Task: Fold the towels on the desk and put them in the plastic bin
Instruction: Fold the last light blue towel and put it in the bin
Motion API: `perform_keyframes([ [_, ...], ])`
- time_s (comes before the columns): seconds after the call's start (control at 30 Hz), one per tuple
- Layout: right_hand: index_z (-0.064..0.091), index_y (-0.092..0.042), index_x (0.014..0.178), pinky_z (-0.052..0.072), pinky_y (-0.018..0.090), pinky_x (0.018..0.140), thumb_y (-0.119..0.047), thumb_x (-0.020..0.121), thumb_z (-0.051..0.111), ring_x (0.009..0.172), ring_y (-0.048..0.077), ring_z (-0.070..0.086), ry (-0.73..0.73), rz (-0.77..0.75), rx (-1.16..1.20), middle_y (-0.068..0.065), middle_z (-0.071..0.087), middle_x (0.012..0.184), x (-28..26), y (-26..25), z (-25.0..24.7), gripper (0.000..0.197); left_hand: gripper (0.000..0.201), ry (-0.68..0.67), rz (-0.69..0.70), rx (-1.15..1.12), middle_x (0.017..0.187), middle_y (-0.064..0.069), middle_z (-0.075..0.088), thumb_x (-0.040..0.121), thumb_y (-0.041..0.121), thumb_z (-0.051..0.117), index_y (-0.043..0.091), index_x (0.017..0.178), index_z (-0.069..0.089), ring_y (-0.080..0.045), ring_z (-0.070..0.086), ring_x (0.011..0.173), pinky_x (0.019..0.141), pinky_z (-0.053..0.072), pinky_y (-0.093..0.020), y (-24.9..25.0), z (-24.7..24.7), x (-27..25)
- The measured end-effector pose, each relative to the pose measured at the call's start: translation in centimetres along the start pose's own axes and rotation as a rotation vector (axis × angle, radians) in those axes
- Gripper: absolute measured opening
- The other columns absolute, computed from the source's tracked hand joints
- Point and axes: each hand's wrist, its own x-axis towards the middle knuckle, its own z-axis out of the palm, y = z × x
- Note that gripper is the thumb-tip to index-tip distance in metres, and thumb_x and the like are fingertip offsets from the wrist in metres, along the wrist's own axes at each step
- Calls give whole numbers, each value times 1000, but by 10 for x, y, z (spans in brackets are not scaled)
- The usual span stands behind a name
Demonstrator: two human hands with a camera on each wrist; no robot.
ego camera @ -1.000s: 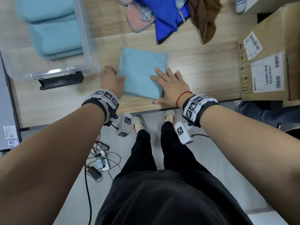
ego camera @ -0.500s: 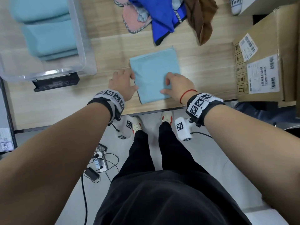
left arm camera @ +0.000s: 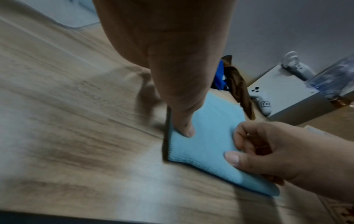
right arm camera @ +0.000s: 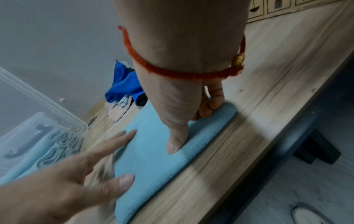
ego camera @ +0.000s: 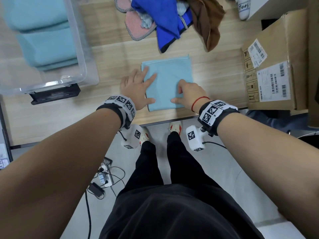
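Note:
A folded light blue towel (ego camera: 169,73) lies flat on the wooden desk (ego camera: 110,54), close to its near edge. My left hand (ego camera: 138,87) rests on the towel's left edge with straight fingers, its thumb on the near left corner. My right hand (ego camera: 189,94) is on the near right part, thumb pressed on top and fingers curled at the rounded right fold (right arm camera: 226,112). The clear plastic bin (ego camera: 81,54) stands at the far left of the desk and holds folded light blue towels (ego camera: 46,45).
A heap of unfolded towels lies at the back of the desk: pink (ego camera: 136,25), blue (ego camera: 164,19) and brown (ego camera: 207,23). A large cardboard box (ego camera: 276,69) stands close on the right. A black handle piece (ego camera: 53,95) lies in front of the bin.
The towel has been turned and slid on the desk. My right hand went from flat to curled on it. My left hand's fingers have straightened onto the towel's left edge.

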Motion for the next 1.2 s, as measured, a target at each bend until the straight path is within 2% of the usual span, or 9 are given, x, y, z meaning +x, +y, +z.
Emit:
perform_keyframes([
  [0.13, 45, -18, 106, 44, 36, 74, -44, 77, 76, 94, 26, 53, 63, -56, -10, 4, 53, 109, -5, 5, 0, 50, 104, -34, -37, 40, 160, 10, -18, 77, 67, 61, 41, 151, -8, -30, -4, 148, 115, 10, -57, -3, -1, 2],
  [0.27, 49, -24, 125, 43, 42, 95, -41, 68, 82, 120, 26, 42, 212, -329, -140, 4, 41, 134, -13, 7, 2, 68, 115, -56, -102, 19, 160, 3, -21, 71, 70, 65, 40, 150, -13, -32, -7, 148, 115, 7, -59, -1, -5, 5],
  [0.37, 49, -28, 131, 31, 41, 111, -46, 66, 82, 137, 24, 31, 98, -439, -188, 1, 35, 150, -16, 13, 6, 75, 118, -25, -112, 33, 161, 1, -16, 69, 70, 68, 36, 152, -9, -31, -7, 148, 114, 5, -60, -1, -10, 4],
  [0.5, 54, -20, 121, 32, 39, 113, -27, 74, 77, 142, 28, 30, 105, -430, -190, 4, 33, 154, -19, 13, 11, 53, 110, 138, -59, -11, 162, -2, 4, 67, 67, 71, 33, 153, 12, -26, 5, 148, 115, 10, -54, 5, -14, -4],
  [0.67, 63, -21, 100, 44, 39, 96, -28, 78, 63, 135, 25, 43, 161, -382, -146, -1, 48, 145, -20, 6, 9, 23, 89, 91, 160, -172, 138, 2, 53, 60, 76, 65, 27, 134, 54, -20, 46, 130, 109, 30, -45, 11, -11, -15],
  [0.77, 54, -25, 98, 43, 37, 77, -36, 81, 55, 101, 31, 61, 180, -298, -77, 0, 64, 111, -16, 0, 0, 20, 93, -32, 183, -155, 135, 2, 57, 57, 71, 73, 22, 134, 54, -20, 53, 123, 106, 36, -42, 11, -9, -23],
  [0.87, 49, -24, 101, 40, 36, 70, -38, 86, 50, 78, 35, 57, 206, -224, -46, 6, 61, 84, -11, -6, -14, 21, 77, -27, 149, -222, 126, 1, 61, 65, 48, 83, 20, 131, 55, -22, 57, 111, 98, 41, -36, 14, -12, -22],
  [1.03, 50, -26, 102, 47, 38, 75, -42, 88, 51, 87, 34, 58, 103, -162, 60, 6, 65, 94, 2, -4, -33, 21, 12, 62, -15, -347, 85, 0, 64, 89, 24, 63, 19, 99, 67, -25, 59, 86, 70, 38, -30, 12, -18, -5],
  [1.2, 60, -23, 114, 43, 29, 92, -50, 76, 75, 101, 14, 55, -15, -126, 298, -5, 61, 110, 8, 19, -52, 49, 26, 116, -91, -567, 74, -4, 57, 96, 27, 55, 6, 85, 65, -20, 50, 72, 64, 33, -30, 2, -23, 11],
])
